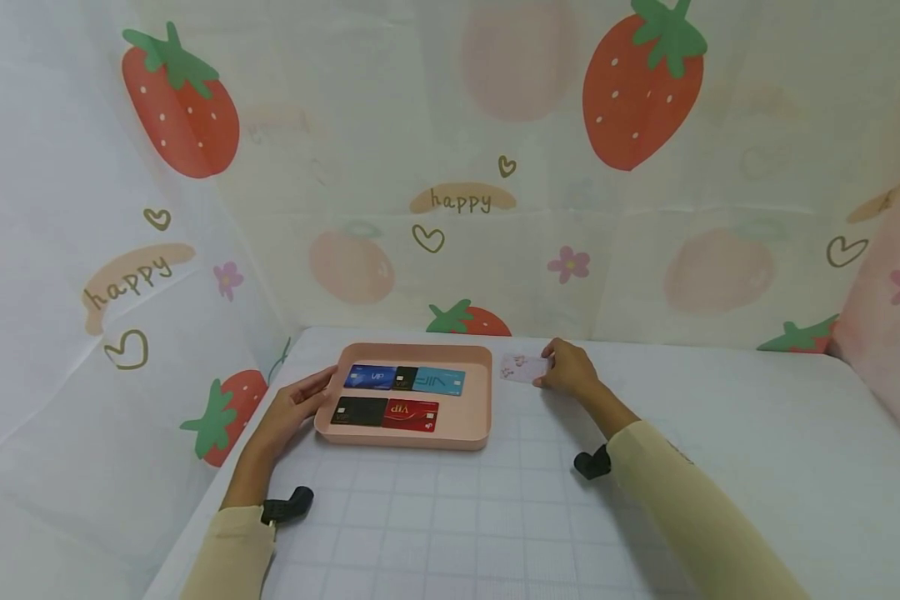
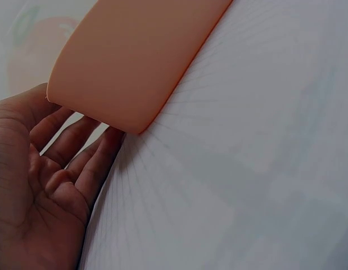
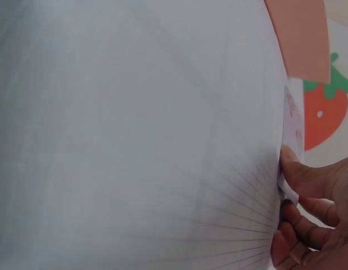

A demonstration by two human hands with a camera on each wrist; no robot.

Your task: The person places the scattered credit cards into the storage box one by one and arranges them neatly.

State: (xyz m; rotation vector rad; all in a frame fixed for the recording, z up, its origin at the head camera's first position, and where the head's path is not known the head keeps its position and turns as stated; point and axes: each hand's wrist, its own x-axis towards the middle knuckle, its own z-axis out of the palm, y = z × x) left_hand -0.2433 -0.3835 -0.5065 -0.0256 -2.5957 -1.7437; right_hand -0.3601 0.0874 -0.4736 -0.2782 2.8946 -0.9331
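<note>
A shallow pink tray (image 1: 465,417) stands on the table. In it lie a dark blue card (image 1: 371,377), a light blue card (image 1: 439,381), a black card (image 1: 360,411) and a red card (image 1: 411,414), with a small black piece showing between the two blue ones. My left hand (image 1: 294,408) touches the tray's left end, its fingers extended along the outer wall in the left wrist view. To the right of the tray, my right hand (image 1: 570,367) pinches the right end of a pale card (image 1: 521,367) with pinkish prints, close over the table.
The white tabletop (image 1: 435,517) bears a faint grid. Behind it hangs a curtain (image 1: 630,242) printed with strawberries, hearts and words, which also lines the sides. A black wrist mount (image 1: 288,505) sits on the left sleeve, another mount (image 1: 592,462) on the right.
</note>
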